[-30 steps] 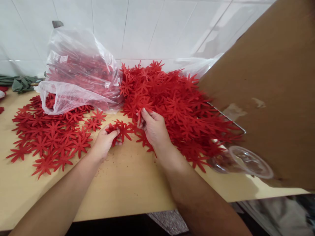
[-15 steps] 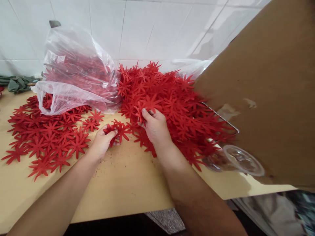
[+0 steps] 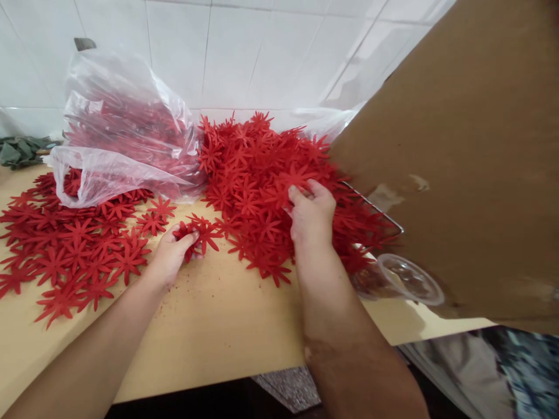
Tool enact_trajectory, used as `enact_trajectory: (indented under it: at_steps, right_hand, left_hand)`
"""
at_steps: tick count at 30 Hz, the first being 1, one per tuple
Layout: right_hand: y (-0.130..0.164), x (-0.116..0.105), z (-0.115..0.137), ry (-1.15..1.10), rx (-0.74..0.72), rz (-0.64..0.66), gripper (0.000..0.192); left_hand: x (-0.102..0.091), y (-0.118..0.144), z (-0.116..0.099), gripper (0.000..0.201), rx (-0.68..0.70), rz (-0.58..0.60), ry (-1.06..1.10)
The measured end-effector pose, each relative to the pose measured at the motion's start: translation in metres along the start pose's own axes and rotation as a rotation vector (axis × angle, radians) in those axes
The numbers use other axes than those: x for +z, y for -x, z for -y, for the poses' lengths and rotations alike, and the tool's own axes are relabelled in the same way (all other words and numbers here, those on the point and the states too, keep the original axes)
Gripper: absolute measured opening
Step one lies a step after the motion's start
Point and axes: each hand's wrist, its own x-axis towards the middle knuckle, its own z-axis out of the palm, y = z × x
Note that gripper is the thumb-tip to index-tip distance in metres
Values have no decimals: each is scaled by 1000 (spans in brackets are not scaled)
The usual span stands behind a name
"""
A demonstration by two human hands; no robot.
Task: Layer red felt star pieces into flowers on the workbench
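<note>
My left hand (image 3: 179, 250) is closed round a small bunch of red star-shaped petal pieces (image 3: 206, 233), low over the table. My right hand (image 3: 312, 212) is at the big loose heap of the same red pieces (image 3: 244, 174). Its thumb and fingers pinch a slightly blurred red petal piece (image 3: 297, 176) at the heap's surface. To the left of my left hand lies a flatter spread of red petal pieces (image 3: 78, 250). A couple of single pieces (image 3: 152, 222) lie between that spread and the heap.
Behind the left spread, a clear plastic bag (image 3: 131, 128) full of red pieces leans towards the tiled wall. A big cardboard sheet (image 3: 471, 145) slants on the right. Near it stand a metal rack edge (image 3: 375, 208) and a clear plastic tub (image 3: 410, 279). Dark green leaves (image 3: 21, 152) lie far left.
My right hand has moved right across the heap, with a red piece at its fingertips. My left hand keeps its bunch in nearly the same place. The view has shifted slightly to the right.
</note>
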Motion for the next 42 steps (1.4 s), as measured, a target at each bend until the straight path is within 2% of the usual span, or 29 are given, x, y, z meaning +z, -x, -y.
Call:
enact_trajectory:
  at_steps: [2,4,8,10,11,13,16,19,22,27,29,32,34,38,39,40,42]
  right_hand:
    - [-4,-3,-2,53,24,-36,51]
    - [-4,-4,0,191,-64,-47,56]
    - [17,4,17,605,-488,-61,37]
    - [40,16,26,670,-624,28,25]
    - [53,23,29,649,-644,123,23]
    - [79,37,31,552,-570,394,26]
    - [105,52,25,383,-251,696,40]
    - [113,57,20,212,72,831,40]
    - [112,57,18,87,221,906,45]
    - [113,60,16,-24,210,798,26]
    - [108,60,12,-36,200,714,22]
    - [89,54,8,28,169,521,20]
    - [72,45,10,120,51,386,21]
    - [51,28,25,500,-411,67,49]
    - [52,27,30,555,-474,49,51]
    - [56,28,33,561,-486,90,48]
    - [73,35,35,461,-365,323,37]
  left_hand:
    - [0,0,0,25,1,1,0]
    - [0,-1,0,25,2,8,1]
    - [0,-1,1,25,9,13,0]
    - [0,-1,2,27,26,21,-10]
    - [0,-1,3,28,36,26,-17]
    - [1,-2,4,29,55,35,-31]
    - [1,-2,5,30,100,-8,-33]
    - [0,-3,3,29,152,-104,-33]
    - [0,-4,2,30,169,-127,-37]
    - [2,-5,5,29,197,-79,-129]
    - [3,-4,6,23,218,-57,-167]
    - [4,-3,5,17,205,-52,-221]
    - [4,-2,4,15,198,-63,-240]
    - [4,-2,3,16,207,-100,-261]
    - [3,-2,3,16,213,-109,-267]
    - [3,-2,3,16,218,-114,-266]
    - [2,-3,4,17,223,-114,-242]
